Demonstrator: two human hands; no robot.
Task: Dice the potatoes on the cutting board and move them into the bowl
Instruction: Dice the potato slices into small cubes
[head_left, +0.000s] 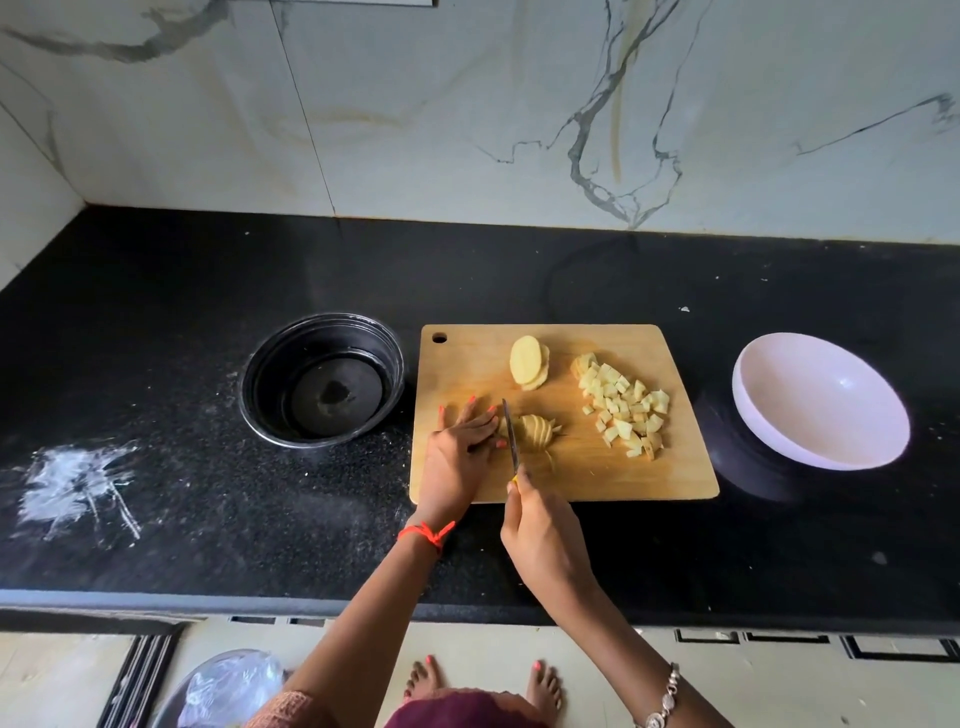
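A wooden cutting board (582, 467) lies on the black counter. On its near left a potato piece (537, 430), fanned into slices, is steadied by my left hand (465, 441), whose fingers press it from the left. My right hand (540, 535) grips a knife (511, 434) by a yellow handle; the blade stands in the potato just beside my left fingertips. A stack of round potato slices (529, 362) sits at the board's back. A heap of potato dice (623, 405) covers the board's right side. The pale pink bowl (769, 415) right of the board holds nothing.
A black round pot (270, 364) with a little water stands left of the board. White powder smears (78, 483) mark the counter's left. The marble wall rises behind. The counter's front edge (311, 605) runs below my arms, with my feet and a bin beneath.
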